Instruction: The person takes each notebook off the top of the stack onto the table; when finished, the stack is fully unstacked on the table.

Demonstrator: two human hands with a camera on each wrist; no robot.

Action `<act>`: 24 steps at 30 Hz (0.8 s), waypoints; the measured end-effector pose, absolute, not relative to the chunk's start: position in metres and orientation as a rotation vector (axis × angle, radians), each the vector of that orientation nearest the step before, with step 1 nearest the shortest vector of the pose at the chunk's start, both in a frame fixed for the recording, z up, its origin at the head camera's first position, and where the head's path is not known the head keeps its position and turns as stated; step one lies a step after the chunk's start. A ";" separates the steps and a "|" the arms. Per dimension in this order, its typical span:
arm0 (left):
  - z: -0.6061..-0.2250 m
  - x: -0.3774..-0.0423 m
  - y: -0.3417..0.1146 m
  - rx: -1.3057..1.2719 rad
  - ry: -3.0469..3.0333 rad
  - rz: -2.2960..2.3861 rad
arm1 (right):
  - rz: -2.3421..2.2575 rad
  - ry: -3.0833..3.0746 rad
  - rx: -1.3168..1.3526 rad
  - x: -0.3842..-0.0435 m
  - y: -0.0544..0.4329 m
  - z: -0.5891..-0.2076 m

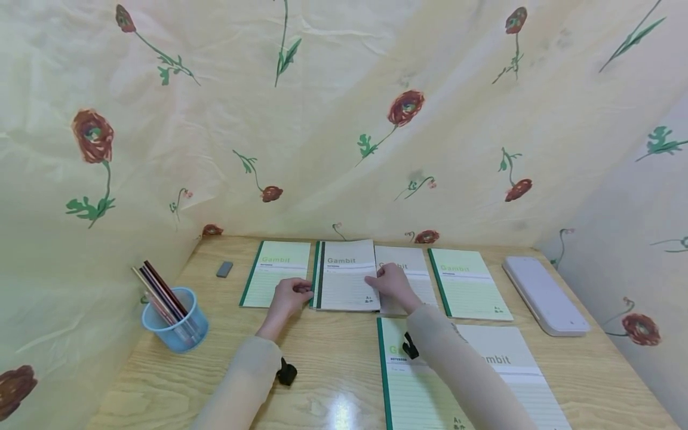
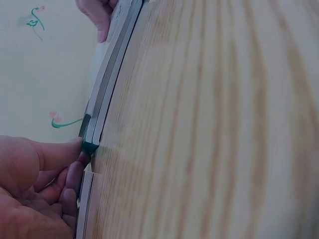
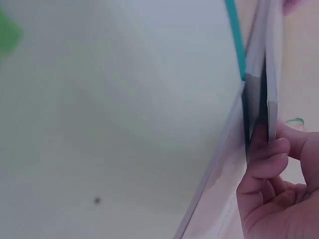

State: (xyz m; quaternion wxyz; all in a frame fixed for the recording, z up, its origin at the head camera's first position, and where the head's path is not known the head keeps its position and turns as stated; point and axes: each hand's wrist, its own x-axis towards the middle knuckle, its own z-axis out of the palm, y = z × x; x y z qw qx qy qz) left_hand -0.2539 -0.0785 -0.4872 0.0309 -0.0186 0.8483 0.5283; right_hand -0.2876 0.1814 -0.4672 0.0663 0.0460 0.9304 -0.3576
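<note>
A grey-covered notebook (image 1: 346, 278) with a dark spine lies on a green-spined notebook (image 1: 314, 292), whose spine shows along the left. My left hand (image 1: 291, 295) is at the stack's left edge. In the left wrist view its thumb (image 2: 62, 155) and curled fingers pinch the spine edges near the corner. At the opposite edge my right hand (image 1: 395, 283) pinches the grey notebook, its edge (image 3: 272, 112) between thumb and fingers in the right wrist view. Another grey notebook (image 1: 414, 272) lies partly under the right hand. A green notebook (image 1: 276, 269) is left of the stack.
Another green notebook (image 1: 467, 280) lies at the back right, beside a long white case (image 1: 543, 295). Larger green (image 1: 414, 394) and grey (image 1: 516, 376) notebooks are under the right forearm. A blue cup (image 1: 185, 331) with pencils and a grey eraser (image 1: 224, 269) are at left.
</note>
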 end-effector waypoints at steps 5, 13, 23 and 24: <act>-0.489 -0.254 -0.079 -0.071 2.611 1.625 | -1.214 2.697 0.166 -0.284 0.191 -0.467; -0.487 -0.254 -0.078 -0.060 2.608 1.645 | -1.460 2.519 0.240 -0.258 0.197 -0.462; -0.488 -0.254 -0.078 -0.070 2.604 1.640 | -1.620 2.381 0.239 -0.203 0.193 -0.459; -0.488 -0.254 -0.078 -0.070 2.604 1.642 | -1.627 2.373 0.242 -0.196 0.193 -0.459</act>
